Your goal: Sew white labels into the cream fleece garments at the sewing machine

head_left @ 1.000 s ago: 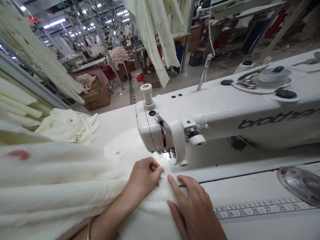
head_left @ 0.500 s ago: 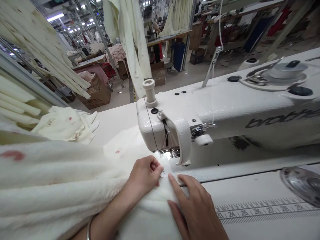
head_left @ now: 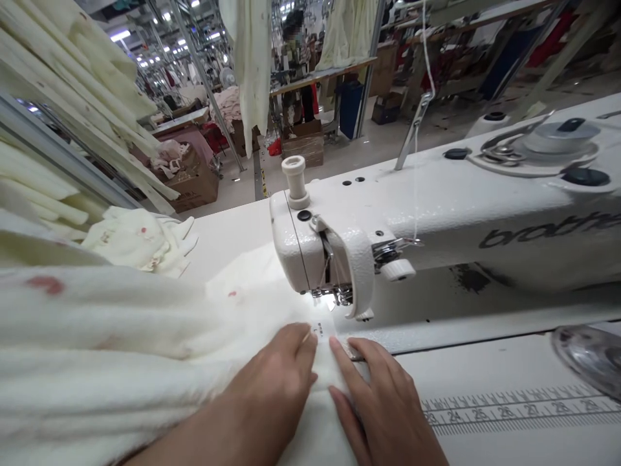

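Cream fleece fabric (head_left: pixel 121 343) with small red marks lies across the table and runs under the needle of a white sewing machine (head_left: pixel 436 213). A small white label (head_left: pixel 323 329) sits on the fabric just in front of the presser foot (head_left: pixel 334 298). My left hand (head_left: pixel 276 375) lies flat on the fabric, fingertips at the label's left edge, fingers together and stretched out. My right hand (head_left: pixel 383 401) rests flat beside it, fingers extended, index tip by the label's right edge.
A pile of cream pieces (head_left: pixel 140 239) lies at the back left of the table. A printed ruler (head_left: pixel 519 408) runs along the table at right, with a metal disc (head_left: pixel 592 359) beyond it. Hanging garments, boxes and other workstations fill the background.
My left hand has gone from a pinch on the label to lying flat on the fabric, and slid slightly down. The label now lies uncovered nearer the presser foot. The view shifted a little.
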`<state>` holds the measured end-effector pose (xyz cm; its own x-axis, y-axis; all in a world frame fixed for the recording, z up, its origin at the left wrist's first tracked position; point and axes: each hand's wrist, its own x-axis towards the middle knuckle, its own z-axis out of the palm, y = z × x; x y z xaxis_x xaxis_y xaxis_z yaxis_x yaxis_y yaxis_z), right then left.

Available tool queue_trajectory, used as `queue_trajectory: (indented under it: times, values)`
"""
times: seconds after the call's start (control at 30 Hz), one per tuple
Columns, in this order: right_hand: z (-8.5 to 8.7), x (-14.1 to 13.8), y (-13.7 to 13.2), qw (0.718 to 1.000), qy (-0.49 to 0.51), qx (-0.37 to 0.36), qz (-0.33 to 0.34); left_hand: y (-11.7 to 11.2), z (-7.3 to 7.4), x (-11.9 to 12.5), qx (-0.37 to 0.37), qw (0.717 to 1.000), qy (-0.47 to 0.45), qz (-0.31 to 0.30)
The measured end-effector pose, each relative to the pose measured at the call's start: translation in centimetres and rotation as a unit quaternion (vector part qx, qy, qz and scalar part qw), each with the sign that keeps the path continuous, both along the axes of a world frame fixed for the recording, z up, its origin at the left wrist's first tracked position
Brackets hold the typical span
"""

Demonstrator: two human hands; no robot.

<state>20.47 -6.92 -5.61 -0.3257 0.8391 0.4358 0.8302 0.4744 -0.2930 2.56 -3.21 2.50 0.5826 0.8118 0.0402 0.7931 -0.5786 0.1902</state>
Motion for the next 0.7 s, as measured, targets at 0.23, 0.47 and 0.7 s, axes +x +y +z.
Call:
queue_trajectory:
  times: [0.23,0.47,0.7]
  values:
    - [-0.3,0.1,0.1,1.0,-0.007,0.013,0.003,0.1,-1.8,-0.9,0.041,0.987,0.066,-0.143]
    - [-0.5,0.3,0.1,1.0,-0.01,0.014,0.011,0.4,-1.8,-1.2,0.012,0.987,0.082,-0.14]
    - [-0.4,0.4,0.2,1.0,-0.017,0.011,0.009,0.4,-2.1,-1.0,0.05,0.979,0.119,-0.156]
